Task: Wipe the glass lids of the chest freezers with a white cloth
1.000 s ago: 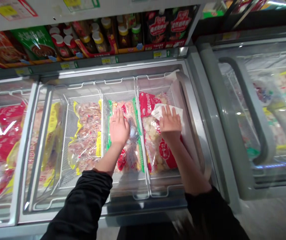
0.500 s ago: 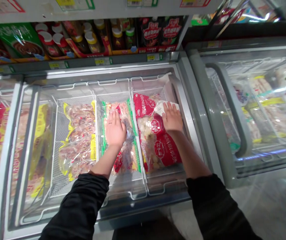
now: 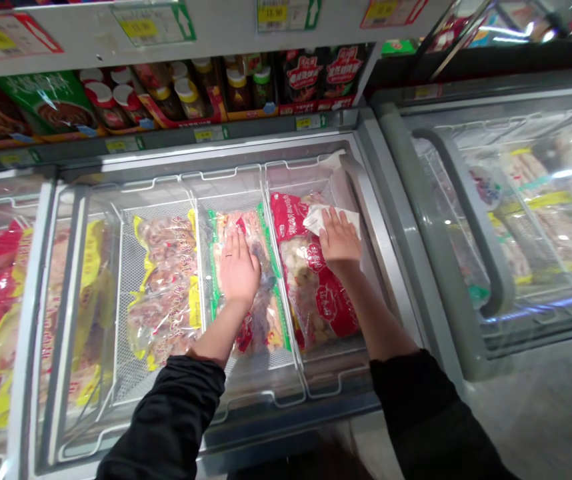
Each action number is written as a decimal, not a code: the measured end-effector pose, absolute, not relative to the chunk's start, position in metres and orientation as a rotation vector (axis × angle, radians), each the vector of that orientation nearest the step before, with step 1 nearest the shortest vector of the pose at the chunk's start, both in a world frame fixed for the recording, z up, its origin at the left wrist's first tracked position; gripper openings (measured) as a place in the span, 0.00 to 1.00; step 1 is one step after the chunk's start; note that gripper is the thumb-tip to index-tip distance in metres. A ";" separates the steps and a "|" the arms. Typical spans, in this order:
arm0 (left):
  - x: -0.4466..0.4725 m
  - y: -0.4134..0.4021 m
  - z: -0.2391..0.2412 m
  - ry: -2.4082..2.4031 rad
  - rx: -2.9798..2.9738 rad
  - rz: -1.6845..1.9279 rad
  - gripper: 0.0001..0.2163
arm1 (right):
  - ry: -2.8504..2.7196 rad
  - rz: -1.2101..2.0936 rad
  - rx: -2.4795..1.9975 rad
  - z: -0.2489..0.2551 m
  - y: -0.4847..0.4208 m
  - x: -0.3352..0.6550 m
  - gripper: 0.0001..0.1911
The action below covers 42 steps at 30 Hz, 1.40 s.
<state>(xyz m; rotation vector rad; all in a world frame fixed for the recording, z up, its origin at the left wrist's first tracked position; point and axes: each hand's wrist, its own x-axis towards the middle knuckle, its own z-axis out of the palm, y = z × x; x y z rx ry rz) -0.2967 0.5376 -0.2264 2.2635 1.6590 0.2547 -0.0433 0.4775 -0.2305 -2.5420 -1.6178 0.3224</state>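
My left hand (image 3: 239, 267) lies flat, fingers stretched out, on a green-edged bag of frozen food (image 3: 266, 323) in the middle wire basket of an open chest freezer. My right hand (image 3: 339, 241) rests with fingers spread on a white cloth (image 3: 317, 217). The cloth lies on a red bag of frozen balls (image 3: 331, 307) in the right basket. Both arms wear black sleeves.
A yellow-edged bag (image 3: 166, 287) fills the left basket. The freezer's grey rim (image 3: 399, 253) runs along the right. A second freezer with a shut glass lid and a grey handle (image 3: 489, 233) stands to the right. A shelf of jars and sauce packs (image 3: 191, 93) hangs above.
Both hands stay on the same bags. The right hand has shifted slightly on the cloth. The view has swung a little.
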 end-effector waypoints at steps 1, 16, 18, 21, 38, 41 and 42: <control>-0.297 0.537 -0.227 1.656 2.263 0.247 0.30 | -1.565 0.277 -2.558 -0.232 0.472 -0.052 0.32; -0.298 0.538 -0.219 1.631 2.254 0.167 0.29 | -1.773 0.451 -2.472 -0.227 0.521 -0.067 0.32; -0.298 0.538 -0.219 1.624 2.255 0.177 0.29 | -1.675 0.405 -2.580 -0.228 0.503 -0.060 0.32; -0.298 0.539 -0.218 1.595 2.282 0.187 0.29 | -1.631 0.275 -2.637 -0.230 0.473 -0.071 0.32; -0.294 0.540 -0.216 1.347 2.434 0.045 0.32 | -1.775 0.295 -2.492 -0.222 0.442 -0.056 0.31; -0.272 0.537 -0.207 1.247 2.445 0.039 0.33 | -1.912 0.350 -2.357 -0.221 0.455 -0.050 0.30; -0.261 0.537 -0.206 1.210 2.452 0.053 0.32 | -1.929 0.377 -2.338 -0.221 0.464 -0.043 0.30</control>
